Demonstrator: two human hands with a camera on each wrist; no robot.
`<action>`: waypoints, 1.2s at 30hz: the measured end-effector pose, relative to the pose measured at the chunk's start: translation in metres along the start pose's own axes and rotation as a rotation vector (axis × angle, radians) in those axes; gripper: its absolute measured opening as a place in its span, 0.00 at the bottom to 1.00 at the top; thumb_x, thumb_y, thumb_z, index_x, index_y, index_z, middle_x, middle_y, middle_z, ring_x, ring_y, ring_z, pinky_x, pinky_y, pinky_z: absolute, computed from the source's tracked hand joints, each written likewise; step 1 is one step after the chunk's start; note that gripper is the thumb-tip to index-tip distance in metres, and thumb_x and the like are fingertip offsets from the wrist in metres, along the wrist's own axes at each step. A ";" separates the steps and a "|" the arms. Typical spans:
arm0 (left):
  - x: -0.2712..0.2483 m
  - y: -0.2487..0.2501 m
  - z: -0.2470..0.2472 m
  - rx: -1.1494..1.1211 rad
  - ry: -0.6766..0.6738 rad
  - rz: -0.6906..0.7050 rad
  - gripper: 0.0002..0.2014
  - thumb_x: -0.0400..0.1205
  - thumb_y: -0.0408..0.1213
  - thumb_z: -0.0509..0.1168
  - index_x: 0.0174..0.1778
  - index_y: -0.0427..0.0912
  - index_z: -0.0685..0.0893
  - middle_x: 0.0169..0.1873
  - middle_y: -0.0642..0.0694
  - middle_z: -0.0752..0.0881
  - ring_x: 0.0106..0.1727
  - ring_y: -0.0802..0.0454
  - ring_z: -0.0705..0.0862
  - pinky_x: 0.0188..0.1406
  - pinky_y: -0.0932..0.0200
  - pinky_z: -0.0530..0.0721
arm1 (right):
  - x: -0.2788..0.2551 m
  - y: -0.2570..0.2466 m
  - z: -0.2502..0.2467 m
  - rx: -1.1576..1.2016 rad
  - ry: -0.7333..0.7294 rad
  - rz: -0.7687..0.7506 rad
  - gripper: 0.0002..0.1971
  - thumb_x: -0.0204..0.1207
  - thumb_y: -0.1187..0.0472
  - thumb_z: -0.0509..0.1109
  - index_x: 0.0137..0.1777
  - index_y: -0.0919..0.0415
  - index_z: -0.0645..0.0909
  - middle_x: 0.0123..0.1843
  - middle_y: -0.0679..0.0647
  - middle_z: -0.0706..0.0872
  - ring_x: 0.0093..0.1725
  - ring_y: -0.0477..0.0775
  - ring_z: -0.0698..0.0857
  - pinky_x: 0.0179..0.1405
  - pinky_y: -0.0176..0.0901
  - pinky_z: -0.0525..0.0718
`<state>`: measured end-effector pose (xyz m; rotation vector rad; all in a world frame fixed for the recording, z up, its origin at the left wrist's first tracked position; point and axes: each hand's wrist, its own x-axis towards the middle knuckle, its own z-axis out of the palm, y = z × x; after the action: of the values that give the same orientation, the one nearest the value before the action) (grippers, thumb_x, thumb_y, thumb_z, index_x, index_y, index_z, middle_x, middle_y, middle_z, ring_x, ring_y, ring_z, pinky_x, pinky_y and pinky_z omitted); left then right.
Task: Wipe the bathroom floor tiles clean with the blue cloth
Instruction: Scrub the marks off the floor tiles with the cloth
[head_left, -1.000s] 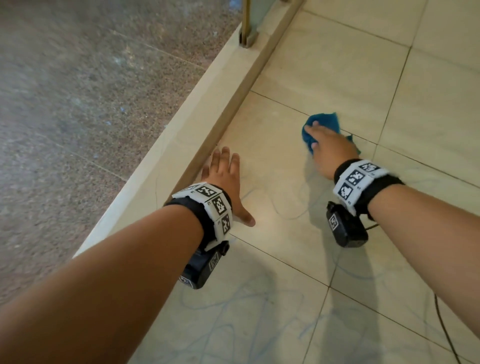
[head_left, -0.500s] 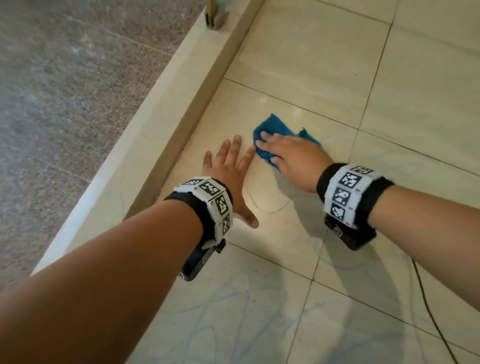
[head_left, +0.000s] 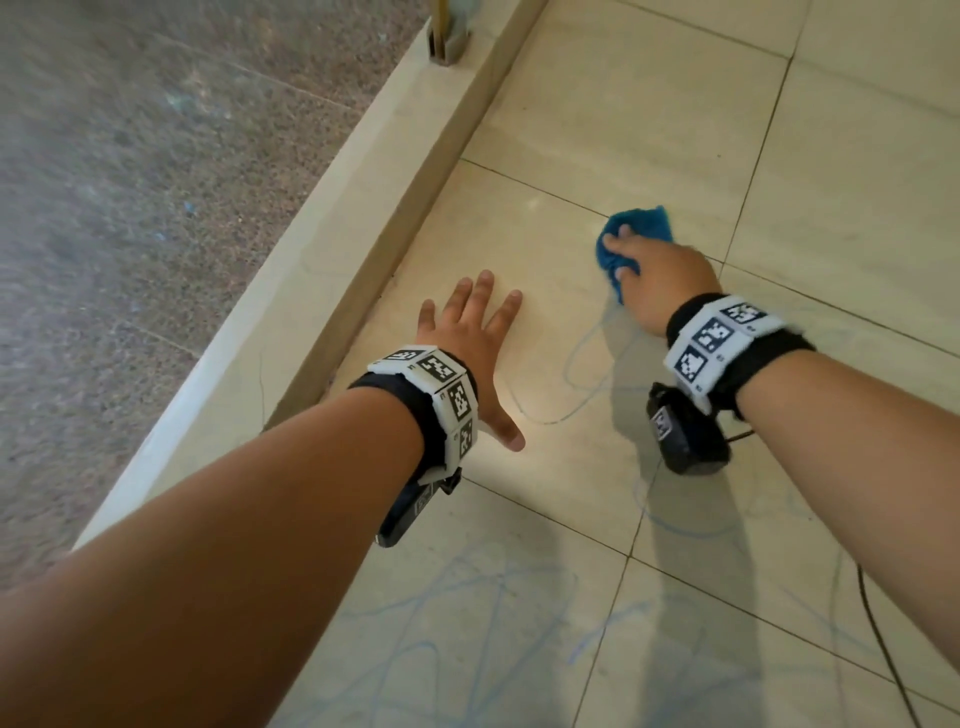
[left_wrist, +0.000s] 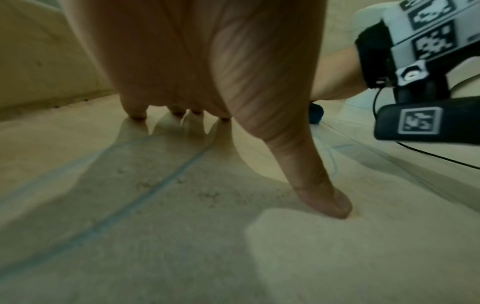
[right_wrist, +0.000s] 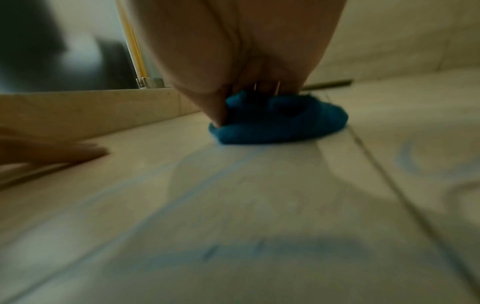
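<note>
The bunched blue cloth (head_left: 643, 224) lies on a beige floor tile (head_left: 545, 218) near a grout line. My right hand (head_left: 655, 278) grips it from above, thumb against its near side and fingers curled over the top; the right wrist view shows the blue cloth (right_wrist: 280, 123) squashed under that right hand (right_wrist: 246, 53). My left hand (head_left: 470, 330) lies flat on the same tile, fingers spread, a hand's width left of the cloth. In the left wrist view the left hand (left_wrist: 207, 82) touches the floor with its fingertips and thumb. Blue scribble lines (head_left: 571, 400) run between the hands.
More blue scribbles (head_left: 467, 623) cover the nearer tiles. A raised beige curb (head_left: 332, 291) runs along the left, with speckled granite floor (head_left: 130, 208) beyond it and a metal door bracket (head_left: 448, 39) at its far end. A thin black cable (head_left: 883, 654) trails at lower right.
My right hand swept the cloth left until it almost touched the left hand, then back right and a little away. The left hand has stayed planted.
</note>
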<state>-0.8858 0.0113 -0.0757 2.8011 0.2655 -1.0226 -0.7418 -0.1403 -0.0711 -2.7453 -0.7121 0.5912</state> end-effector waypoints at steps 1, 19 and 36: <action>-0.001 -0.001 -0.002 0.003 -0.001 0.003 0.76 0.54 0.69 0.78 0.82 0.52 0.28 0.81 0.43 0.26 0.83 0.42 0.31 0.82 0.35 0.41 | -0.007 -0.007 0.004 -0.018 -0.022 -0.020 0.23 0.85 0.64 0.54 0.80 0.51 0.64 0.84 0.48 0.57 0.78 0.59 0.65 0.73 0.44 0.62; -0.068 -0.043 0.035 -0.098 -0.070 -0.068 0.71 0.59 0.70 0.75 0.77 0.63 0.22 0.77 0.35 0.22 0.82 0.36 0.29 0.80 0.37 0.42 | -0.029 -0.065 0.034 -0.080 -0.156 -0.279 0.25 0.83 0.65 0.57 0.79 0.51 0.65 0.83 0.47 0.58 0.80 0.53 0.63 0.75 0.41 0.59; -0.052 -0.038 0.029 -0.094 -0.030 -0.125 0.74 0.60 0.66 0.78 0.80 0.43 0.25 0.80 0.38 0.25 0.83 0.42 0.30 0.82 0.43 0.42 | -0.069 -0.077 0.063 -0.153 -0.129 -0.486 0.25 0.82 0.64 0.58 0.79 0.48 0.65 0.82 0.45 0.61 0.79 0.53 0.64 0.76 0.47 0.62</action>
<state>-0.9512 0.0369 -0.0667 2.7119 0.4774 -1.0484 -0.8562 -0.1018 -0.0795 -2.5306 -1.4499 0.6221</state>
